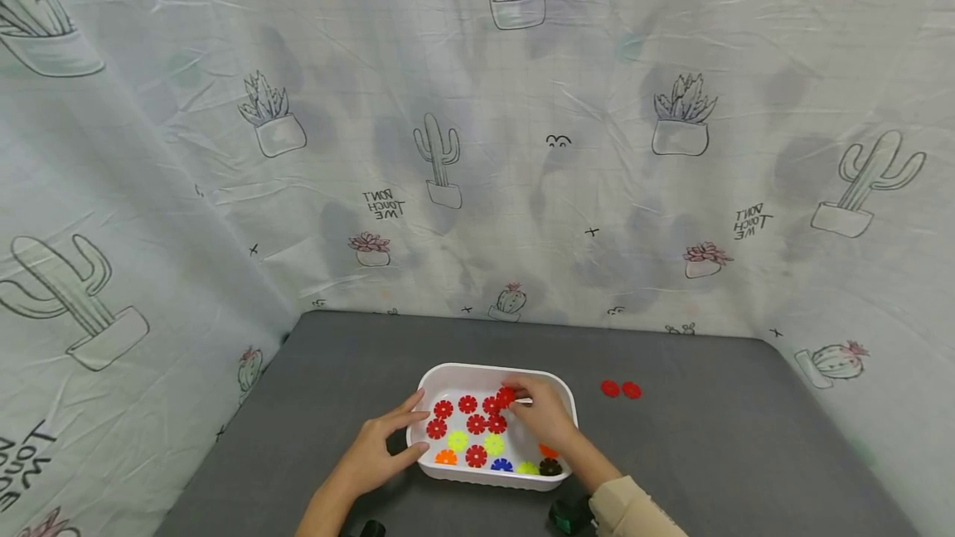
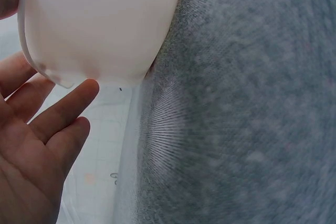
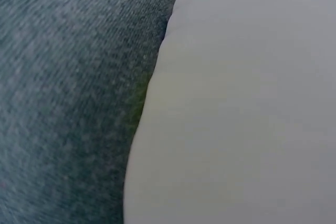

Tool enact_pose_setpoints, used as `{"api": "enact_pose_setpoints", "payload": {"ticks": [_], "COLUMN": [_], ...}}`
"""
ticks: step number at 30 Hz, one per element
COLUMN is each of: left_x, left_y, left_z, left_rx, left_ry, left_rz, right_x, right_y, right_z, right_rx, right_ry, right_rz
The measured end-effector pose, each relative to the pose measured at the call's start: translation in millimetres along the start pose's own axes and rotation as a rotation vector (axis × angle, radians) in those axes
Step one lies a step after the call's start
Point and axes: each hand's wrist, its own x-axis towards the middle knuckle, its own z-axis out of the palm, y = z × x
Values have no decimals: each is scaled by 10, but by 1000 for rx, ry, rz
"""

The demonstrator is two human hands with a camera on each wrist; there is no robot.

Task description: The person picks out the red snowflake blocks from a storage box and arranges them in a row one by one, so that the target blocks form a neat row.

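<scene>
A white tray (image 1: 492, 480) holds several notched plastic snowflake discs, mostly red, with yellow-green, orange, blue and black ones. My left hand (image 1: 379, 447) rests at the tray's left end, thumb and fingers spread and fairly straight over the rim. In the left wrist view, some fingers of that hand pass behind the rim, and another touches the outer wall. Above the tray's far right part, my right hand (image 1: 546, 414) pinches a red snowflake disc (image 1: 506, 397). A thin pale thing shows at these fingertips, too small to tell. The right wrist view shows only the tray's wall (image 3: 231, 108).
Two red discs (image 1: 621, 389) lie side by side on the grey tabletop (image 1: 694, 437), right of the tray. Dark objects (image 1: 570, 514) are near the right forearm and at the bottom edge. A cactus-print curtain (image 1: 477, 147) hangs behind and around the table.
</scene>
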Motion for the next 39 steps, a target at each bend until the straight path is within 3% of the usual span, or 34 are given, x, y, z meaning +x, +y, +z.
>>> {"api": "enact_pose_setpoints", "payload": {"ticks": [14, 24, 39], "left_x": [-16, -3, -1], "left_y": [-10, -3, -10], "left_z": [5, 10, 12], "left_rx": [11, 6, -1], "left_ry": [3, 4, 9], "left_rz": [0, 0, 7], "right_x": [-67, -193, -329], "right_y": [-17, 4, 475], "right_z": [-96, -332, -843], "right_rx": [142, 217, 320], "right_ry": [132, 217, 406], "right_rz": [42, 77, 139]}}
